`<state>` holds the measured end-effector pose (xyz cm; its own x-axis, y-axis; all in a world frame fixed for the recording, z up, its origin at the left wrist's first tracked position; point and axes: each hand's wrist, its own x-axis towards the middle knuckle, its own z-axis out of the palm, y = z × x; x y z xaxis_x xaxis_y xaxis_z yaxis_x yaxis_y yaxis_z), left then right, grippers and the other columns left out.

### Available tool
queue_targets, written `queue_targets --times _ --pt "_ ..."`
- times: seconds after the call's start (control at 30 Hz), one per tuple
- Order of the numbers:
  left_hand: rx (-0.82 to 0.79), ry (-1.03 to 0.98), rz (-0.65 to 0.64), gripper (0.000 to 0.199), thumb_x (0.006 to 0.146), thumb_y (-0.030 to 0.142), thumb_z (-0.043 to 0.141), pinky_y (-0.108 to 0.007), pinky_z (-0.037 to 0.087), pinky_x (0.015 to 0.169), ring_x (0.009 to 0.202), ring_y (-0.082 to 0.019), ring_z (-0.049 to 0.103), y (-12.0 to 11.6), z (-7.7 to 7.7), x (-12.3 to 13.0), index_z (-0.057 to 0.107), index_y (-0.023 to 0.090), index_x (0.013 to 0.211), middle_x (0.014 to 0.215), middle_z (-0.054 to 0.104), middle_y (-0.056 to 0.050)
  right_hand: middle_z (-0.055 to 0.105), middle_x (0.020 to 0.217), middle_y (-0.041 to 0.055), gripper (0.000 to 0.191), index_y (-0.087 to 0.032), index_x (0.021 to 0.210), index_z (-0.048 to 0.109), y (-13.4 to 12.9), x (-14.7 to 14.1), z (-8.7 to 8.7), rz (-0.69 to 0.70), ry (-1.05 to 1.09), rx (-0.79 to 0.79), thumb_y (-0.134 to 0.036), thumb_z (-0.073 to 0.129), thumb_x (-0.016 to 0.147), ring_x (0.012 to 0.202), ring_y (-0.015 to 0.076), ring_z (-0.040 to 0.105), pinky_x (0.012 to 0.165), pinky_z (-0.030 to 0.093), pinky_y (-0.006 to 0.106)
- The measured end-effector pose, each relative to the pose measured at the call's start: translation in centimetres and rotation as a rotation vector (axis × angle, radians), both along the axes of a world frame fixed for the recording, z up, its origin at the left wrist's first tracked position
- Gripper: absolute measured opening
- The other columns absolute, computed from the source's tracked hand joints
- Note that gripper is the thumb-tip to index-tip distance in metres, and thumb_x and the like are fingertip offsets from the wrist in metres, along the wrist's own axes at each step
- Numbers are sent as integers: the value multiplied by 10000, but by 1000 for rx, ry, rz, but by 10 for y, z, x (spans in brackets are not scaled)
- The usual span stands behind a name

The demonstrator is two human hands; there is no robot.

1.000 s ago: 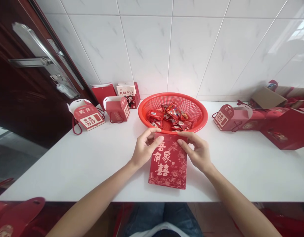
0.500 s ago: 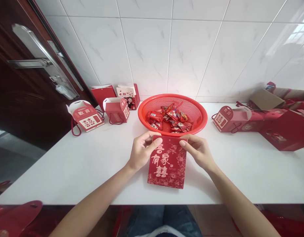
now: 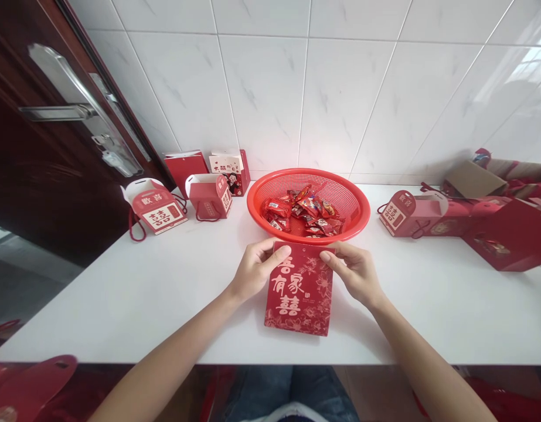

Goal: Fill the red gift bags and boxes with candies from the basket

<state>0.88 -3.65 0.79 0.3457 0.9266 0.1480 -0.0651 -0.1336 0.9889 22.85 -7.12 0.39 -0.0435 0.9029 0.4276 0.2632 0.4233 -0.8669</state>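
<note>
A red gift bag point(image 3: 300, 305) with pale Chinese characters and flower outlines faces me, upright or slightly tilted, above the front of the white table. My left hand point(image 3: 258, 268) pinches its upper left corner, thumb on the front and fingers behind. At the upper right corner, my right hand point(image 3: 353, 271) grips it the same way. The bag's back and the fingertips behind it are hidden. Just beyond its top edge sits a red plastic basket point(image 3: 358, 225) with perforated walls, holding several red-wrapped packets point(image 3: 309, 203).
Small red handled boxes point(image 3: 158, 211) and upright red bags point(image 3: 186, 170) stand at the back left of the white table point(image 3: 173, 293). More boxes point(image 3: 413, 211) and a large red bag point(image 3: 510, 234) are on the right. A tiled wall point(image 3: 261, 88) borders the back; a dark door point(image 3: 15, 158) is left.
Both hands keep the same hold on the gift bag. The whole view has shifted very slightly; nothing was let go or taken.
</note>
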Motion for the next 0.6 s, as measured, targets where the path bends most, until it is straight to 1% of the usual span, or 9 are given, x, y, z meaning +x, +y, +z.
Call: queue_targets --times 0.23,0.37,0.53,0.6 --pt "25 11 10 426 847 557 739 -271 451 588 609 -140 534 0 -2 1 653 152 749 668 581 1 618 662 20 387 -171 722 657 0 1 4 28 -11 4 -485 645 948 609 140 519 592 430 260" --pt "40 11 19 445 843 571 737 -268 433 582 604 -135 514 0 -3 1 636 153 730 658 555 8 649 700 22 339 -177 808 697 1 1 6 46 -16 3 -478 642 955 614 140 534 588 442 256" --pt "57 10 26 443 850 565 738 -256 420 571 592 -124 503 1 -4 1 641 150 729 649 551 14 640 663 24 395 -170 757 700 1 3 6 17 -50 28 -517 654 941 595 138 523 579 442 257" --pt "70 30 30 441 851 561 742 -254 426 567 587 -124 512 0 -4 2 651 148 724 643 570 10 643 639 23 401 -170 770 725 1 5 9 4 -72 33 -531 662 932 575 136 515 557 433 255"
